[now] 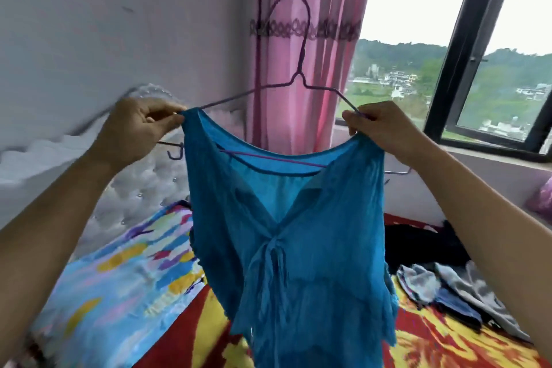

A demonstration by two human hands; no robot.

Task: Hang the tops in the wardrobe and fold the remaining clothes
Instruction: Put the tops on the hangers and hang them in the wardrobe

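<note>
Left hand [140,125], right hand [385,128] pinch blue top [298,248] at shoulder edges.

top [298,233]: teal blue all over, a lighter turquoise where the inner layer shows at the neckline; plain, with a crinkled texture
hanger [296,77]: purple wire
curtain [322,69]: pink, in vertical folds
lace band [328,30]: dark purple looped trim across the curtain
wall [119,24]: pale lilac-white, plain
headboard [134,194]: silvery white, button-tufted
pillow [119,278]: light blue with short dashes of yellow, pink, purple and darker blue
bedspread [448,343]: red ground with a bold yellow figure
black garment [424,242]: plain black
grey garment [466,287]: mottled grey, beside a blue piece
window frame [448,69]: black
cushion [542,200]: pink
</note>
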